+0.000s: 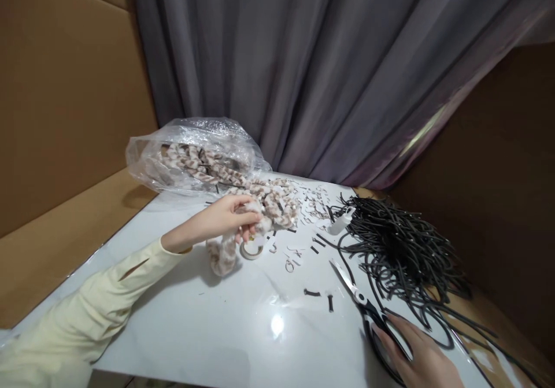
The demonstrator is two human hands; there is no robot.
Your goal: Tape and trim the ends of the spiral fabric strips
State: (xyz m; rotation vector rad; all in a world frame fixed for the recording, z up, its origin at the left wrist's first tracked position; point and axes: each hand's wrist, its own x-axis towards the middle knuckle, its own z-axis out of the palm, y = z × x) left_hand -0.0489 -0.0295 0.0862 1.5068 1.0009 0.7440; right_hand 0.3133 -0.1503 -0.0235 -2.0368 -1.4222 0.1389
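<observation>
My left hand pinches a fluffy brown-and-white strip, part of which hangs below the fingers over the table. Close behind it lies a pile of similar fluffy pieces. At the lower right, my right hand has its fingers around the handles of black-handled scissors. The scissor blades point up and left, a little apart from the small black pieces on the table. A roll of tape sits just below my left hand.
A clear plastic bag with more fluffy strips is at the back left. Black cords are heaped at the right, beside a small white bottle. Small scraps and short black pieces dot the white table. Cardboard stands on both sides.
</observation>
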